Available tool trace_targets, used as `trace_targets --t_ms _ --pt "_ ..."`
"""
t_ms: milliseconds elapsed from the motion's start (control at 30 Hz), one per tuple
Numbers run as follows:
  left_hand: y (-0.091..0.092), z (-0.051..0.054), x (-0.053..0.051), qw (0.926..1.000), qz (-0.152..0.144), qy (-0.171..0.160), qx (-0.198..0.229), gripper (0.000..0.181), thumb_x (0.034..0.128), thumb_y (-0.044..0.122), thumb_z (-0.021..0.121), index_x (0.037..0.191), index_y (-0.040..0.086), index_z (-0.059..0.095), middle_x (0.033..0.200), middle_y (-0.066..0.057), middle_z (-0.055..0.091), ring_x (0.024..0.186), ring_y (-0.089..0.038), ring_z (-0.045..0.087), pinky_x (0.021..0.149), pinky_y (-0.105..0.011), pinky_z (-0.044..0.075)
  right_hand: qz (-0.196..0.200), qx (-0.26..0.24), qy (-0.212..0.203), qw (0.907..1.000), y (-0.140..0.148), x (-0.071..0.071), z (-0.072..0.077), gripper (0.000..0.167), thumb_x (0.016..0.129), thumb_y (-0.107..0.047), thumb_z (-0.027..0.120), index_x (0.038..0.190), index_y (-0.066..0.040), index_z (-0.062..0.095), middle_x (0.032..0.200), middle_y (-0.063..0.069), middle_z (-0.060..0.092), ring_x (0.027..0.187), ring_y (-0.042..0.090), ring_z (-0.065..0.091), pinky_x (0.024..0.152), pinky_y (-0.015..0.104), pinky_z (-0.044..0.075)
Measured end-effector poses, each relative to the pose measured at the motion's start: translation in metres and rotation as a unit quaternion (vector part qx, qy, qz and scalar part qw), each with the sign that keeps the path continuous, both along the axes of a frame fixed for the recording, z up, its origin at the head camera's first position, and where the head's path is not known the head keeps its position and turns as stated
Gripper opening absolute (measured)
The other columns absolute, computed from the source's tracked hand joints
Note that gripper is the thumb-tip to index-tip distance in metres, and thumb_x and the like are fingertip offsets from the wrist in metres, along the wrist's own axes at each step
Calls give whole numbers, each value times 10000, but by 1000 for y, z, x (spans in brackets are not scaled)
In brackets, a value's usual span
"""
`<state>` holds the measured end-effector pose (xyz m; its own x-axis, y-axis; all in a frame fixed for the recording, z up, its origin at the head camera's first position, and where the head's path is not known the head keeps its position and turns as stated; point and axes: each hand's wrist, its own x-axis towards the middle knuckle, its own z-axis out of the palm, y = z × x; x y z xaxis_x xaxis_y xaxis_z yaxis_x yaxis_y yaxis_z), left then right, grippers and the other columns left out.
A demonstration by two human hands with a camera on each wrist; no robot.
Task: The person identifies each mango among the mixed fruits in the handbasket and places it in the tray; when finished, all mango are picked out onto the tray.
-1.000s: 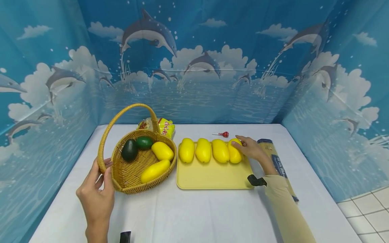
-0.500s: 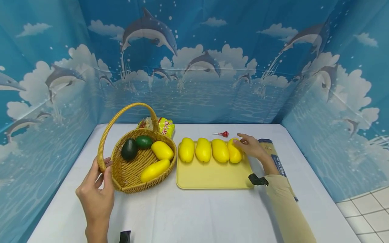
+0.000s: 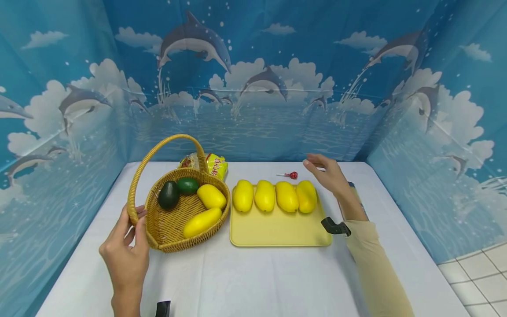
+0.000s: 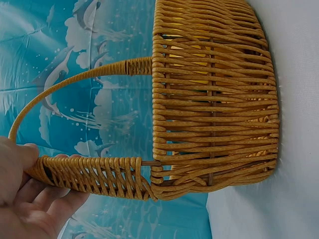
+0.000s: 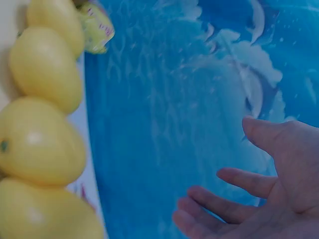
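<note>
Our left grip (image 3: 126, 253) pinches the handle (image 4: 109, 68) of the basket (image 3: 170, 222), at nine o'clock from the tray (image 3: 277, 231). Our right grip (image 3: 325, 172), loosely spread, hangs apart from the nearest mango (image 3: 306, 197), at its one o'clock; four mangoes line the tray's twelve-o'clock edge.

ok so the woven wicker basket (image 3: 168, 226) is golden brown in a crisscross weave, and the two egg-shaped avocados (image 3: 168, 195) in it are different greens, one nearly black. Smooth oval mangoes (image 3: 264, 196) are all bright yellow, the flat rectangular tray (image 3: 277, 231) is a paler yellow. Crinkly snack bag (image 3: 216, 166): yellow with red print. Round-headed lollipop (image 3: 293, 175): red, white stick. Long-sleeved cuff (image 3: 362, 233) is beige, tablecloth (image 3: 253, 281) plain white, hanging fabric backdrop (image 3: 253, 127) blue with grey-and-white dolphins and white clouds
</note>
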<state>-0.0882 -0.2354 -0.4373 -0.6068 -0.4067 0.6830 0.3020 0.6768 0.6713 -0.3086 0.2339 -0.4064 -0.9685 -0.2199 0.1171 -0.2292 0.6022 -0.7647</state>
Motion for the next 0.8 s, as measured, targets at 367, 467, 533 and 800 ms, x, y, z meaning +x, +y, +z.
trace_targets --t_ms 367,467,533,800 --pt "2 0 -1 10000 51 9 27 456 996 -92 694 1448 -59 637 1275 -224 752 1206 50 666 969 -129 545 1829 -729 -72 9804 -73 19 59 504 1127 -246 611 1583 -51 522 1512 159 633 1374 347 616 1166 564 523" --pt "3 -1 -2 9999 110 52 54 479 985 -110 700 1455 -46 638 1270 -210 758 1202 37 675 962 -125 545 2420 -683 -160 9677 -99 20 70 476 1128 -212 605 1565 -36 540 1477 142 665 1341 318 647 1145 523 551" --pt "3 -2 -2 9999 98 28 44 471 989 -102 698 1454 -50 637 1273 -212 756 1203 45 670 966 -126 544 2751 -688 -231 9587 -116 20 73 456 1128 -185 600 1552 -24 552 1456 156 678 1325 304 660 1154 478 549" --pt "1 1 -1 10000 57 -34 -5 439 1002 -76 696 1437 -70 640 1277 -227 750 1209 61 657 971 -129 543 3946 -624 -677 9142 -180 14 71 460 1126 -100 573 1557 47 516 1501 219 628 1371 281 635 1161 356 539"
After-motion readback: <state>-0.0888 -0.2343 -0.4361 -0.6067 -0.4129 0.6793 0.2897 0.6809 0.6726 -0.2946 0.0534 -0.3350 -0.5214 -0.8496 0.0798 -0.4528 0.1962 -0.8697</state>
